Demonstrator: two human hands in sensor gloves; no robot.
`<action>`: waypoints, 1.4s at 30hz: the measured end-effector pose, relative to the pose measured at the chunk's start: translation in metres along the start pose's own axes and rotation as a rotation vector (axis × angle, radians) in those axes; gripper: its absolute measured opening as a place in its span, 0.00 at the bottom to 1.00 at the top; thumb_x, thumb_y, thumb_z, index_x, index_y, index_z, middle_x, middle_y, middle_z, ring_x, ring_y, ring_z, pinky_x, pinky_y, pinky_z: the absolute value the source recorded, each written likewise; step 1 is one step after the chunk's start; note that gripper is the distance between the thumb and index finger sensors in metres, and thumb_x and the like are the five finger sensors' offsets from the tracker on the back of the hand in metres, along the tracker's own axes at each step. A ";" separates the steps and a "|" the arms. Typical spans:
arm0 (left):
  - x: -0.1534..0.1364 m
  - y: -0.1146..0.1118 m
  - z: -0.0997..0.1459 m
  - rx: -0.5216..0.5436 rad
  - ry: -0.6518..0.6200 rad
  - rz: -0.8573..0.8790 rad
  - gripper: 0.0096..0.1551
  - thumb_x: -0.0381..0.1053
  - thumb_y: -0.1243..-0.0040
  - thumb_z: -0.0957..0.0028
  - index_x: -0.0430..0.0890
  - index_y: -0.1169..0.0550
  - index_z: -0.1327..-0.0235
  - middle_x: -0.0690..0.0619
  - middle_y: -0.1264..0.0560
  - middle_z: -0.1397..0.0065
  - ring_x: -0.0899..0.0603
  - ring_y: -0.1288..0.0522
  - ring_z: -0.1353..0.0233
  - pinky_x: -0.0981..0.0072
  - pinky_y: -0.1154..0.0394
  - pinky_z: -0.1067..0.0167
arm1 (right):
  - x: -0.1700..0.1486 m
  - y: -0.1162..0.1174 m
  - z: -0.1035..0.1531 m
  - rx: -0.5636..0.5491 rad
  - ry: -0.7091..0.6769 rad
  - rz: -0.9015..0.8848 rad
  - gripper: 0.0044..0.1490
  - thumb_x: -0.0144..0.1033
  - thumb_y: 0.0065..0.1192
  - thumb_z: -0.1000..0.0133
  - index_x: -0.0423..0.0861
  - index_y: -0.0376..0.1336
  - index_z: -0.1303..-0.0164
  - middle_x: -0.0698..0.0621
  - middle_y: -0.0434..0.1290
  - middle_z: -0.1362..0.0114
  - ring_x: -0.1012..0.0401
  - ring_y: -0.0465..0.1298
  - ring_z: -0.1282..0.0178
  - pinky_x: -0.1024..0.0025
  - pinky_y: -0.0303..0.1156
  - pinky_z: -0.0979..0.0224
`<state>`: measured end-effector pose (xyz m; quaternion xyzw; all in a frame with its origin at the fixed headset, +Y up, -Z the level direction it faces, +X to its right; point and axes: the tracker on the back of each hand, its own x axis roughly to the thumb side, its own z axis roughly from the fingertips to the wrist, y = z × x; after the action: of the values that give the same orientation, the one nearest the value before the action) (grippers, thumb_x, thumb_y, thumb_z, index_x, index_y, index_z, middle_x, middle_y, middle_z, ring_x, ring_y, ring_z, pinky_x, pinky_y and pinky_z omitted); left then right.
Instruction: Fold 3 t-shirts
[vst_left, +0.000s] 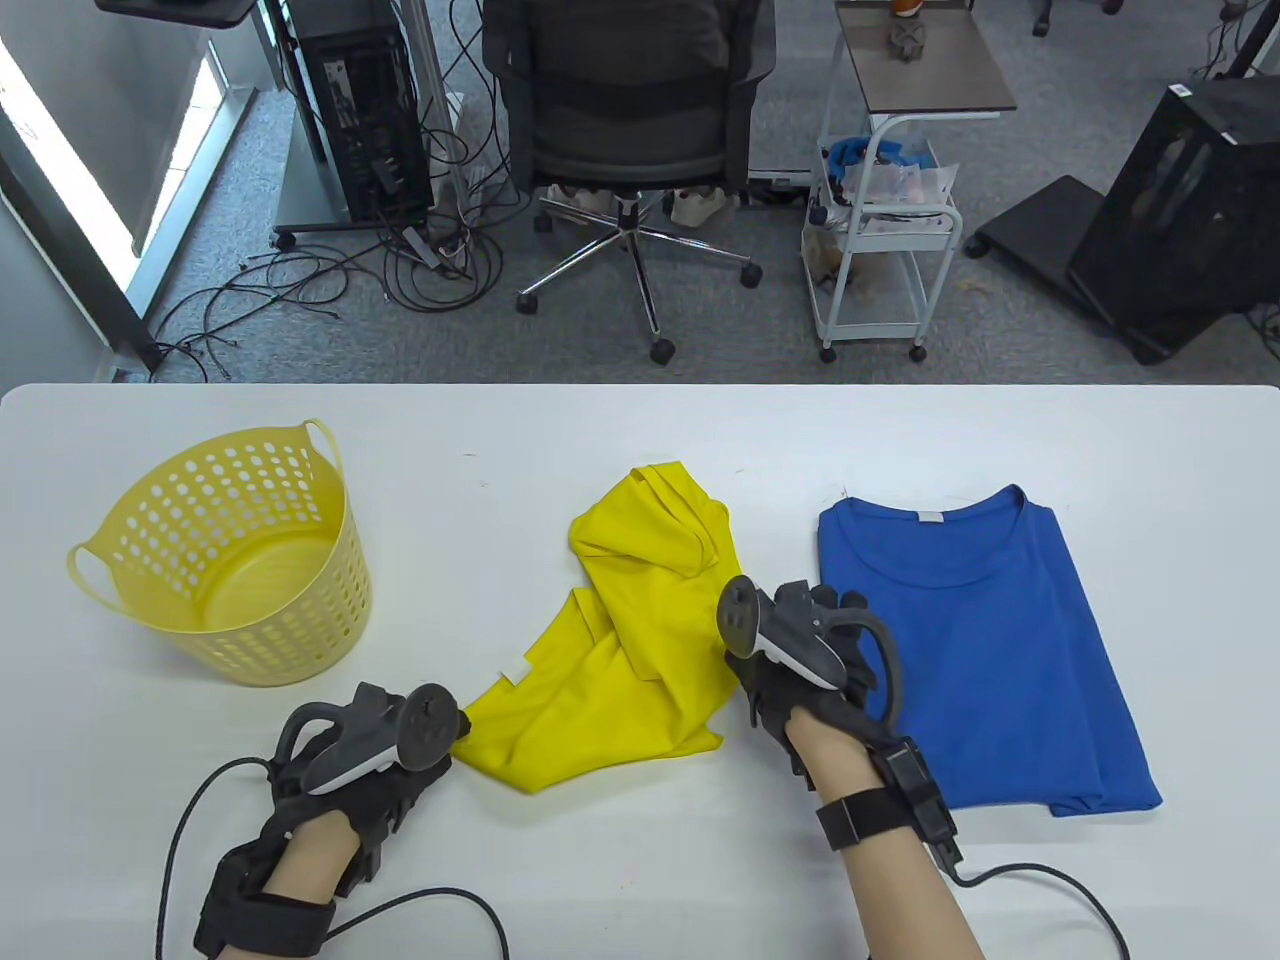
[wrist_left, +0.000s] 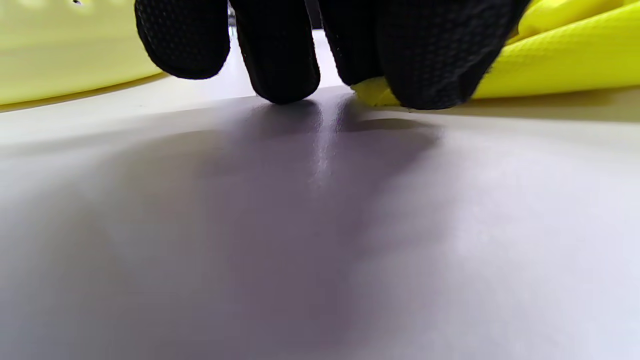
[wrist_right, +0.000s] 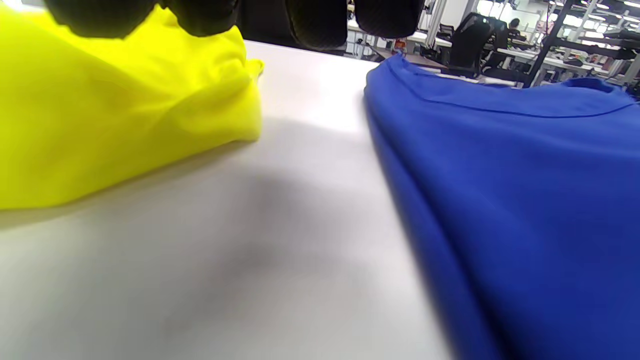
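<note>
The left hand (vst_left: 375, 745) is held low, fingertips (wrist_left: 280, 75) pointed down; the right hand (vst_left: 800, 650) is held knuckles-up, forearm angled inward

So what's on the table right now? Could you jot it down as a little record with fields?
surface: white table
yellow t-shirt: crumpled, middle of the table
blue t-shirt: folded flat, to the right, apart from the yellow one
basket: yellow plastic, upright at left, looks empty
left hand: fingers at the yellow shirt's near-left corner
right hand: at the yellow shirt's right edge
grip of either hand: cannot tell
</note>
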<state>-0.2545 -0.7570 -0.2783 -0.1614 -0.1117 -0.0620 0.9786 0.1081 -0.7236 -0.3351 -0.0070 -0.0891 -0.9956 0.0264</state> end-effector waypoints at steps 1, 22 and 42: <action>0.002 0.000 0.001 -0.026 0.013 -0.017 0.31 0.53 0.34 0.55 0.65 0.30 0.37 0.64 0.32 0.26 0.46 0.29 0.28 0.48 0.28 0.33 | -0.006 0.000 0.009 -0.016 -0.006 -0.028 0.37 0.54 0.58 0.52 0.63 0.55 0.31 0.42 0.56 0.19 0.37 0.54 0.19 0.29 0.42 0.21; 0.001 -0.003 -0.001 0.182 0.050 -0.071 0.20 0.60 0.33 0.62 0.66 0.21 0.55 0.64 0.22 0.38 0.49 0.23 0.36 0.51 0.24 0.38 | -0.051 0.023 0.054 -0.063 0.007 -0.220 0.37 0.53 0.58 0.52 0.60 0.56 0.30 0.42 0.57 0.19 0.36 0.54 0.19 0.28 0.41 0.22; -0.013 0.069 0.021 0.362 0.044 0.464 0.21 0.57 0.40 0.56 0.57 0.22 0.49 0.56 0.21 0.45 0.49 0.22 0.42 0.56 0.23 0.39 | -0.061 0.024 0.053 -0.062 0.024 -0.284 0.39 0.54 0.58 0.52 0.58 0.55 0.28 0.42 0.57 0.19 0.36 0.55 0.20 0.28 0.41 0.22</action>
<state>-0.2607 -0.6844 -0.2824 -0.0039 -0.0599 0.1810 0.9817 0.1711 -0.7344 -0.2798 0.0168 -0.0581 -0.9917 -0.1138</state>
